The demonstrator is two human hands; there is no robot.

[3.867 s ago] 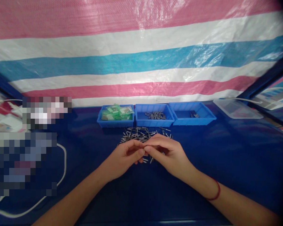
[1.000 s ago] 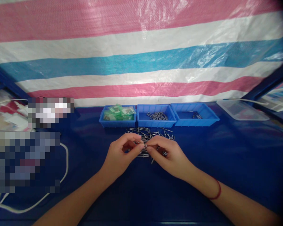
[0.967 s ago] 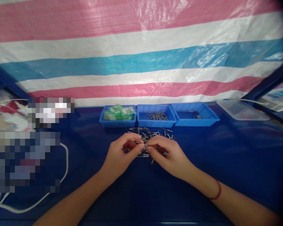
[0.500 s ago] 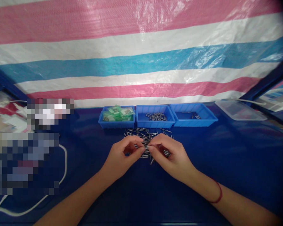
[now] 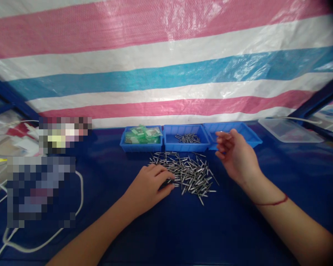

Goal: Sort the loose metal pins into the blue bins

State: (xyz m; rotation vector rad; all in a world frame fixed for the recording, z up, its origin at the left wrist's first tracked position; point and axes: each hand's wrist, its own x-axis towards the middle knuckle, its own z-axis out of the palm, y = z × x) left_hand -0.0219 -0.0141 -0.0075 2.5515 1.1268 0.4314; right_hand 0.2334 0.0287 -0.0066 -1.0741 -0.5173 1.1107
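A loose pile of metal blind rivets [image 5: 194, 173] lies on the blue table. My left hand [image 5: 152, 183] rests palm down at the pile's left side, thumb and fingers apart, fingertips touching rivets. Raised in front of the right blue bin [image 5: 249, 135] is my right hand [image 5: 237, 157], its fingers curled and its thumb near the index finger. A tiny light spot shows at those fingertips, too small to make out. The middle blue bin [image 5: 186, 145] contains several rivets. Small green-and-clear packets [image 5: 143, 135] fill the left blue bin [image 5: 141, 148]. My right hand hides much of the right bin's inside.
A clear plastic lid or tray [image 5: 291, 131] lies right of the bins. White cable [image 5: 81, 192] loops over the table's left side, beside blurred-out items. A striped plastic sheet [image 5: 166, 81] hangs behind, with blue frame posts at both sides.
My hands were pinched together over the pile and have parted. My right hand has moved right and up to the right bin. The left has opened, uncovering more rivets.
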